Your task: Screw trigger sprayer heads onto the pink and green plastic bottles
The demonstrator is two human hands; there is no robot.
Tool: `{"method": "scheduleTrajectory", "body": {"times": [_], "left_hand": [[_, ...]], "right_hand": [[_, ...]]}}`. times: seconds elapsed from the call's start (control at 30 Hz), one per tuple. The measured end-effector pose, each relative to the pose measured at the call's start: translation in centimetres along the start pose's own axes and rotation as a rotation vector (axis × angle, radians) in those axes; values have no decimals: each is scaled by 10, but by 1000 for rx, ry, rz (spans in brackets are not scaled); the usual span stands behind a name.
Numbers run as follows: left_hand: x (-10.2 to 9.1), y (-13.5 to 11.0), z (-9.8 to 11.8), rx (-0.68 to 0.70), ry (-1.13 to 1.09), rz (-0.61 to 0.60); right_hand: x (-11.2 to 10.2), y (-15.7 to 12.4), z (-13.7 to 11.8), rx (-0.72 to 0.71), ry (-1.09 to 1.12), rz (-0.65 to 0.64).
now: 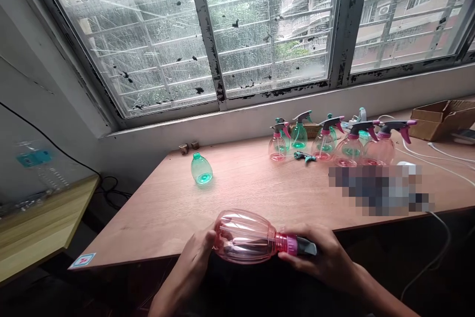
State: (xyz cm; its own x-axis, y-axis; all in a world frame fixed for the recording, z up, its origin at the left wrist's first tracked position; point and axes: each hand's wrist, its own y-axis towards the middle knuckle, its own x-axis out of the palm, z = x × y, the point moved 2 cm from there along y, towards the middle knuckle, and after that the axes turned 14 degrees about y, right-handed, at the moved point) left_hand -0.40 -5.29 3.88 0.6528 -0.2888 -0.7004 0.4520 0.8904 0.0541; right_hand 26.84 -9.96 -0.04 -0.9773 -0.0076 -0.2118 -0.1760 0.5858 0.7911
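A clear pink spray bottle [245,235] lies sideways in the air at the table's front edge, its neck pointing right. My left hand [198,255] is closed around the bottle's base. At the neck, my right hand [321,248] grips the spray head [297,246], which has a pink collar and a dark grey top. The collar sits at the threaded neck; whether it is fully screwed on I cannot tell. Beyond my left hand, a green bottle without a spray head [201,169] stands upright on the table.
Several pink and green spray bottles [378,149] stand at the back right, with a loose grey-green spray head [305,157] lying before them. A cardboard box [436,121] and white cables [441,154] are farther right. A blurred patch [382,191] hides something. Windows line the back.
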Motion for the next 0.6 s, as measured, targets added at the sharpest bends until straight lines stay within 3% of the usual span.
{"method": "scheduleTrajectory", "body": {"times": [0.07,0.13,0.27,0.33,0.43,0.6], "left_hand": [[1,-1,2,-1,-29,-25],[2,-1,0,28,-61,-32],[0,-7,-11,77,-85,-17],[-1,-11,-14,92,-77,-12],[0,-10,-13,118,-89,5],[1,-1,-7,94,-127,12]], "right_hand": [[0,0,2,57,14,36],[-2,-1,5,205,75,95],[-1,0,15,591,426,141],[1,1,16,682,591,133],[2,1,14,666,583,146],[-2,-3,6,383,148,153]]}}
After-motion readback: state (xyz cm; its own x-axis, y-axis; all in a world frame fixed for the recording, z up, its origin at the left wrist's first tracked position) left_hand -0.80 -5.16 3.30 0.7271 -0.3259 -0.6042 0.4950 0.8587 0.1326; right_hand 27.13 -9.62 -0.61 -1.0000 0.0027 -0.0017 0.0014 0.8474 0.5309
